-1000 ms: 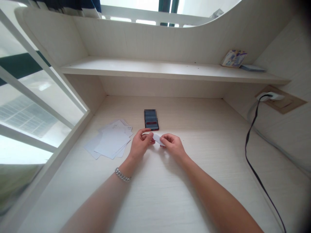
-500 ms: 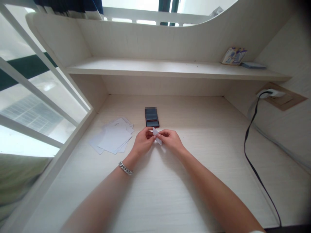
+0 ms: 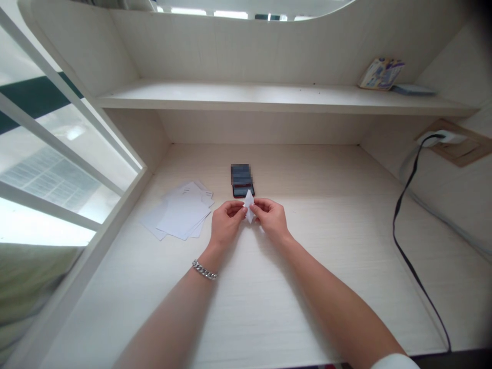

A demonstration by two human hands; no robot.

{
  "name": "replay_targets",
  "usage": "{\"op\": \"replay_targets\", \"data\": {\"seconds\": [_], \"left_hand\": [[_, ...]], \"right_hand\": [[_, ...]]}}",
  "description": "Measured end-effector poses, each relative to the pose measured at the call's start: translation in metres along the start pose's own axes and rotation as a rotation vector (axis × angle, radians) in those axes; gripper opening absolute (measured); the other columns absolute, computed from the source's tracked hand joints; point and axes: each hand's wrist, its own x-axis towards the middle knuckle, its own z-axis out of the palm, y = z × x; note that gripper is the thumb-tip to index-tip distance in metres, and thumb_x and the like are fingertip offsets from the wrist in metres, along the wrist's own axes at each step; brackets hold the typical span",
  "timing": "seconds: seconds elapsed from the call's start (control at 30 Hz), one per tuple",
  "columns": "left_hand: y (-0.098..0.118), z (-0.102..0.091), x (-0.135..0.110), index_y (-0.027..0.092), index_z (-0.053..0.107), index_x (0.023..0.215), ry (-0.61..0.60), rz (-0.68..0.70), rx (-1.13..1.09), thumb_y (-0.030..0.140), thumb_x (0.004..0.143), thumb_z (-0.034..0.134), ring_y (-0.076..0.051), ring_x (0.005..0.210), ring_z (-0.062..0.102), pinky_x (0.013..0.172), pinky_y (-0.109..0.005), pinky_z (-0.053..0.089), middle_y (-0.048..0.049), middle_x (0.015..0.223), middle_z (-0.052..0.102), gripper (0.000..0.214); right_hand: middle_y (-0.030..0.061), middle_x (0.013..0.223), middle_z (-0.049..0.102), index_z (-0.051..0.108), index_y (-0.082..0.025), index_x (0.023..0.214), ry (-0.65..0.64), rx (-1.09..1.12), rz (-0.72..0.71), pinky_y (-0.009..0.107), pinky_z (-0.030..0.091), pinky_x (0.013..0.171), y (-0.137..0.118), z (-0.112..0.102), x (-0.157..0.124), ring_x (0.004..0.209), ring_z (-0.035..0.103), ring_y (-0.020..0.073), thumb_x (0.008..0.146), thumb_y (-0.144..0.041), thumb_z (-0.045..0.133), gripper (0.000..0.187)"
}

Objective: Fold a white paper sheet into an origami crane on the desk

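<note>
Between my two hands is a small piece of folded white paper [image 3: 249, 206], diamond-shaped and pointed at top and bottom. My left hand [image 3: 226, 220] pinches its left side between thumb and fingers, a silver chain bracelet [image 3: 204, 269] on the wrist. From the other side, my right hand [image 3: 272, 218] grips the paper's right edge the same way. Just beyond the paper lies a dark phone [image 3: 242, 179], its screen partly pixelated. Left of my left hand, several loose white paper sheets [image 3: 184, 212] overlap in an untidy pile.
A shelf [image 3: 246, 95] crosses the back above the desk [image 3: 326, 230], with a small patterned packet [image 3: 381, 73] and a flat bluish item [image 3: 413, 90] at its right. A black cable [image 3: 397, 225] runs from the wall socket [image 3: 461, 143] down the right side. White rails [image 3: 57, 136] stand left.
The folded paper has turned from a slant to nearly upright, and its diamond shape shows more. Both hands keep hold of it. The view has tipped slightly downward.
</note>
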Motion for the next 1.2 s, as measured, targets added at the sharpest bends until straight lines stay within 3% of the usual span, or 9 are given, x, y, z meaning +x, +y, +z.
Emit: {"op": "replay_targets", "data": {"seconds": [0.27, 0.6, 0.83, 1.07, 1.2], "left_hand": [[-0.001, 0.001, 0.002, 0.014, 0.062, 0.085, 0.059, 0.03, 0.032, 0.033, 0.067, 0.068, -0.016, 0.073, 0.064, 0.067, -0.029, 0.051, -0.0068, 0.081, 0.067, 0.027], [0.001, 0.003, 0.004, 0.014, 0.062, 0.086, 0.087, 0.078, 0.121, 0.033, 0.07, 0.065, -0.016, 0.076, 0.063, 0.072, -0.029, 0.051, -0.0065, 0.083, 0.067, 0.025], [0.003, 0.003, 0.004, 0.015, 0.065, 0.086, 0.09, 0.089, 0.192, 0.033, 0.071, 0.064, -0.016, 0.076, 0.062, 0.071, -0.029, 0.05, -0.0063, 0.084, 0.067, 0.024], [0.002, 0.006, 0.004, 0.016, 0.064, 0.085, 0.13, 0.106, 0.281, 0.037, 0.073, 0.062, -0.016, 0.08, 0.061, 0.072, -0.028, 0.049, -0.0062, 0.087, 0.065, 0.024], [0.003, 0.007, 0.004, 0.016, 0.064, 0.085, 0.15, 0.124, 0.331, 0.037, 0.074, 0.06, -0.015, 0.08, 0.061, 0.074, -0.028, 0.049, -0.0056, 0.086, 0.064, 0.024]], "right_hand": [[0.0076, 0.086, 0.069, 0.068, -0.015, 0.094, -0.028, 0.017, -0.09, 0.031, 0.051, 0.065, 0.003, 0.005, 0.003, 0.073, 0.062, 0.0186, 0.068, -0.035, 0.065, 0.033], [0.0065, 0.077, 0.067, 0.062, -0.015, 0.082, 0.038, 0.034, -0.07, 0.029, 0.051, 0.06, 0.002, 0.005, 0.003, 0.068, 0.061, 0.0173, 0.067, -0.036, 0.067, 0.027], [0.0064, 0.08, 0.068, 0.064, -0.016, 0.083, 0.042, 0.008, -0.079, 0.03, 0.05, 0.066, 0.004, 0.003, 0.005, 0.072, 0.062, 0.0181, 0.067, -0.036, 0.066, 0.026], [0.0072, 0.085, 0.066, 0.066, -0.016, 0.079, 0.108, -0.234, -0.204, 0.029, 0.05, 0.069, -0.007, 0.002, -0.001, 0.078, 0.061, 0.0188, 0.071, -0.034, 0.062, 0.02], [0.0059, 0.082, 0.066, 0.065, -0.016, 0.079, 0.096, -0.301, -0.236, 0.029, 0.05, 0.066, -0.011, 0.003, -0.004, 0.071, 0.061, 0.0174, 0.073, -0.032, 0.06, 0.018]]}}
